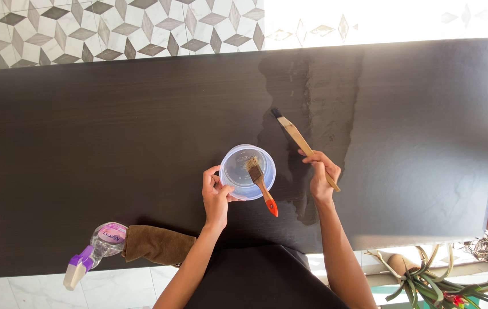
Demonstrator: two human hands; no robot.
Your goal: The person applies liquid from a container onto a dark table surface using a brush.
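A long, dark wood-grain table (112, 143) is stretching across the whole view, and a glossy wet patch (312, 114) is darkening its surface right of centre, running from the far edge towards the near edge. Beyond the table, a floor of grey and white diamond-patterned tiles (112, 28) is showing at the top. A folded brown cloth (157, 244) is lying on the near edge of the table at the left, and just beside it a clear spray bottle with a purple and white nozzle (92, 254) is lying on its side, its nozzle hanging over the edge. A round, clear plastic bowl with a bluish rim (248, 171) is sitting near the middle, and a small brush with a wooden handle and an orange-red tip (261, 186) is resting across it, bristles inside the bowl. The left hand (216, 194) is grasping the bowl's near-left rim, its grip closed on the edge. The right hand (321, 174) is clenching a flat paintbrush with a pale wooden handle (298, 140), whose dark bristles are touching the wet patch.
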